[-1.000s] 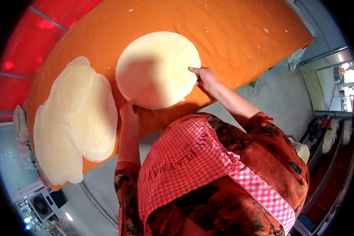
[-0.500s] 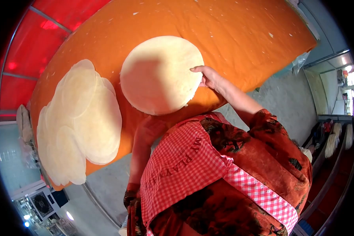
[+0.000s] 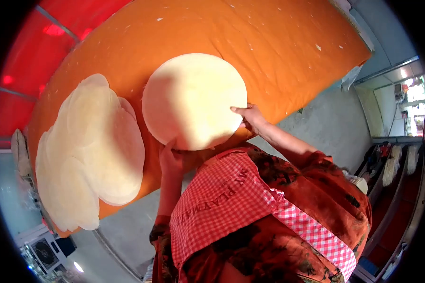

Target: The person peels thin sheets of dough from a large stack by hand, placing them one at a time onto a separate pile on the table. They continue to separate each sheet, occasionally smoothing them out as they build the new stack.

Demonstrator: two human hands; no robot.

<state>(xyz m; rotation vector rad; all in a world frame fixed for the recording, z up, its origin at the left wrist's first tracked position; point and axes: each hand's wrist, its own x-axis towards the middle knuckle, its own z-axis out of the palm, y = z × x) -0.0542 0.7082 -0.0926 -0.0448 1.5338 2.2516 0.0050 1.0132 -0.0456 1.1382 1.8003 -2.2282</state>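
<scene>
A pale round of thin dough sheets (image 3: 193, 94), seemingly stacked, lies at the near side of the orange cloth. My right hand (image 3: 251, 118) grips its right edge, thumb on top and fingers under the rim. At the near-left edge, my left hand (image 3: 171, 158) pinches the rim with its thumb on top; its other fingers are partly hidden and in shadow. A dark shadow falls across the left part of the round. Farther left, overlapping thin dough sheets (image 3: 89, 151) are spread in a loose pile, apart from both hands.
The orange cloth (image 3: 288, 52) covers a large table and carries small pale scraps. Its near edge runs close to my checked apron (image 3: 217, 188). Grey floor (image 3: 326, 113) shows at the right, and a red panel (image 3: 28, 56) stands beyond the table at the left.
My left hand has come up from below the round to its near edge and taken hold. My right hand keeps its grip on the right edge. The view has shifted slightly.
</scene>
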